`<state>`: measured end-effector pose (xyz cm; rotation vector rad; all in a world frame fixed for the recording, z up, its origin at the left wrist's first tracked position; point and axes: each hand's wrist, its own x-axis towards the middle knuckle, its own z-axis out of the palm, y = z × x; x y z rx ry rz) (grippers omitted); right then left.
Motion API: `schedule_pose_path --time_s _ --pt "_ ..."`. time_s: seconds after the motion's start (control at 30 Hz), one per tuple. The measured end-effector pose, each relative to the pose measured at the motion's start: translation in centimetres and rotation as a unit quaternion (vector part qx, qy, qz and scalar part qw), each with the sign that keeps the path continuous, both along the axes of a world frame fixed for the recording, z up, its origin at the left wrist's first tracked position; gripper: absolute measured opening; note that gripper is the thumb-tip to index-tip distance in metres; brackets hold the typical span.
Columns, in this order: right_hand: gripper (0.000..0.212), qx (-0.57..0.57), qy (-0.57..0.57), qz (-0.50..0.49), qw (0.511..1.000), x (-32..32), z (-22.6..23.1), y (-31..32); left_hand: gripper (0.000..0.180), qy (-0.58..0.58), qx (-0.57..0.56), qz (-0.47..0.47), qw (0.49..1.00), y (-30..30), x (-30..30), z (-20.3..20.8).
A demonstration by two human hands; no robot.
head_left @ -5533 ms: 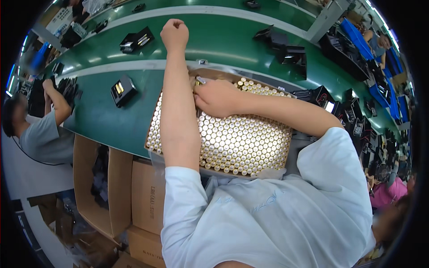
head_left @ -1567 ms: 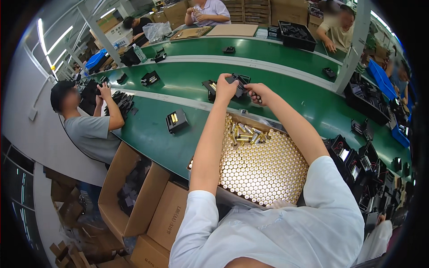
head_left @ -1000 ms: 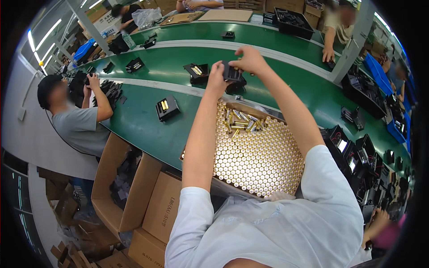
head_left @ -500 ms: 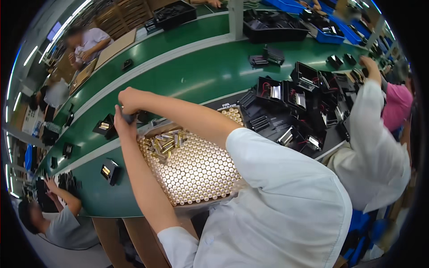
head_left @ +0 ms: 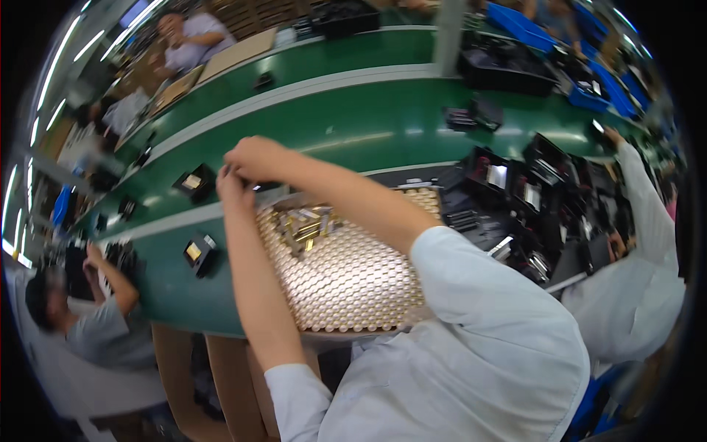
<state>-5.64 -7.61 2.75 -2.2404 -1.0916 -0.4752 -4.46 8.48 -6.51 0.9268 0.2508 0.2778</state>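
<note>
Left hand (head_left: 230,187) and right hand (head_left: 255,159) meet past the far-left corner of the packed silvery-gold cylindrical batteries (head_left: 353,272).
Both curled, gripping what I can't tell; boxy black plastic case (head_left: 203,258) left of the batteries, on the green tabletop (head_left: 166,291).

Right grip (head_left: 247,159): was in the batteries (head_left: 353,272); now out, against the left grip (head_left: 233,187).
Black holder: easy to see between both grips before; now covered by them.
Person in white (head_left: 630,302): far right of the grips, shows more now.
</note>
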Motion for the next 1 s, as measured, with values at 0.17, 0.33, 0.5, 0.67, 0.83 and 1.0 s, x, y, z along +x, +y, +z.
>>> schedule_pose_path --time_s 0.17,0.33,0.5,0.67,0.83,1.0 --pt "0.035 0.155 0.091 0.053 0.982 3.4 -0.6 -2.1 0.064 -0.011 0.005 -0.01 1.0 -4.3 -1.6 3.1" --pt "0.047 0.195 0.258 0.093 0.942 3.7 1.6 -2.5 0.075 -0.024 0.071 -0.001 0.997 -4.2 -4.0 5.0" --pt "0.054 0.177 0.103 0.124 0.971 3.6 1.0 -2.1 0.077 -0.019 0.125 -0.038 0.991 -4.3 -4.2 5.4" --pt "0.051 0.157 0.047 0.147 0.976 3.2 0.7 -2.0 0.076 -0.039 0.212 -0.046 0.975 -5.1 -4.5 5.6" --pt "0.033 0.216 0.045 0.074 0.973 2.9 0.4 -1.1 0.076 -0.041 0.276 -0.012 0.96 -4.8 -4.4 5.1" --pt "0.021 0.111 0.142 -0.066 0.981 3.0 0.3 -2.0 0.075 -0.043 0.331 0.061 0.941 -6.0 -5.1 6.1"
